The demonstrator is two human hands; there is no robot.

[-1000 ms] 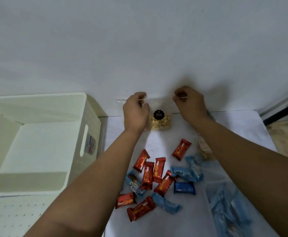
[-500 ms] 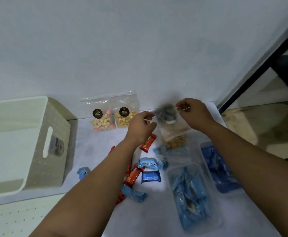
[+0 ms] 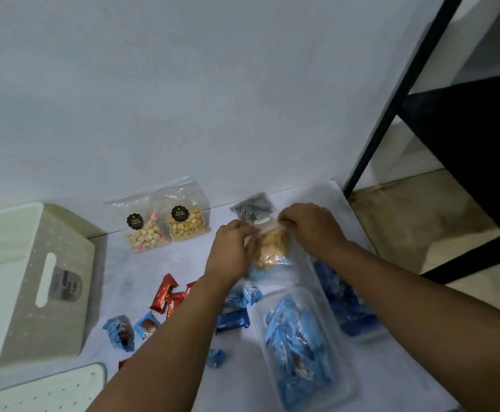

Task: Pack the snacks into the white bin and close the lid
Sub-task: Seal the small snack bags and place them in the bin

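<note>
Since a moment ago, both hands have dropped from the wall to a clear bag of tan snacks (image 3: 272, 248), lifted between them; white bin (image 3: 32, 281) lies at far left with its lid (image 3: 49, 391) flat in front; two snack bags (image 3: 165, 224) lean on the wall; left hand (image 3: 232, 248) pinches the bag's top edge; right hand (image 3: 311, 227) pinches its other corner; blue packets fill a clear tray (image 3: 302, 352) on the surface.

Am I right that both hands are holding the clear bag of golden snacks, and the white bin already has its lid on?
Not quite: the head view shows the bin open, its lid lying on the table. Both hands, left and right, do hold the bag.
</note>
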